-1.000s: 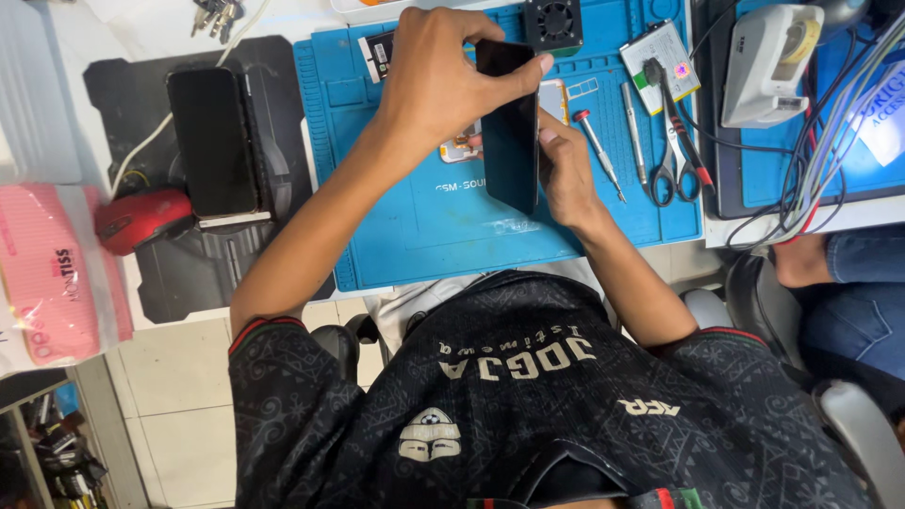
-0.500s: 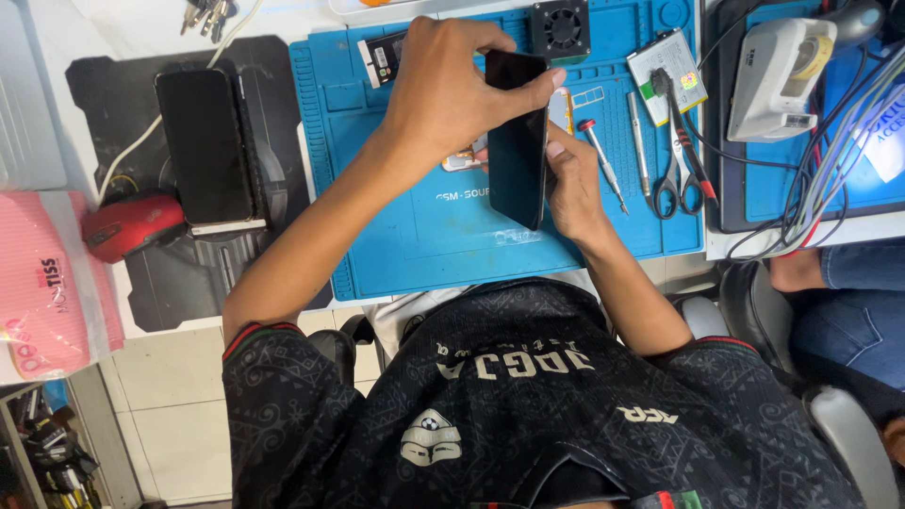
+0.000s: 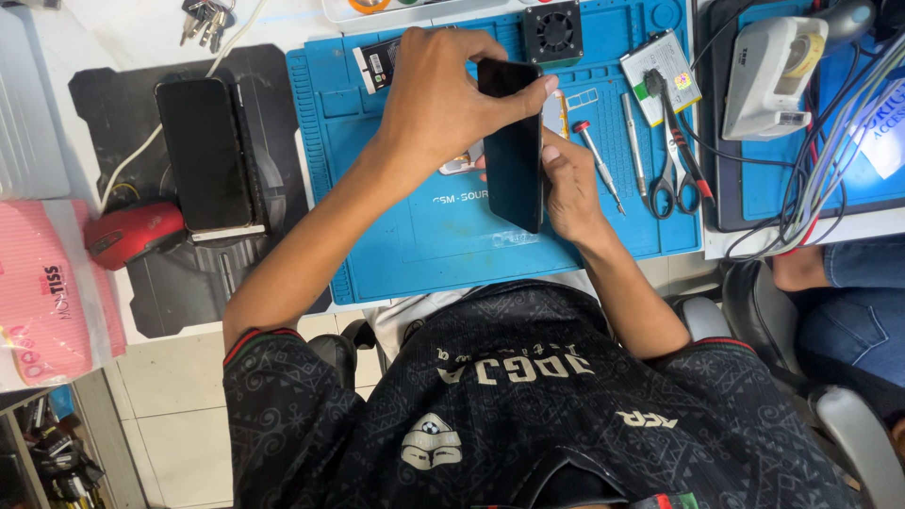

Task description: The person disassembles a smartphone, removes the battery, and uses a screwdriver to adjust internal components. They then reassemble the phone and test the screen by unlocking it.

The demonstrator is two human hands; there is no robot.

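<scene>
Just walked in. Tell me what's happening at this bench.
A person holds a dark phone on edge above the blue work mat. The left hand grips its top; the right hand supports its side. A screwdriver, scissors and tweezers lie on the mat. Another phone rests on a black pad.

White bench [image 3: 141, 38] carries a blue work mat [image 3: 415, 236], black pad [image 3: 113, 113], keys [image 3: 203, 19], red mouse [image 3: 132, 234] and pink packet [image 3: 47, 292].
</scene>
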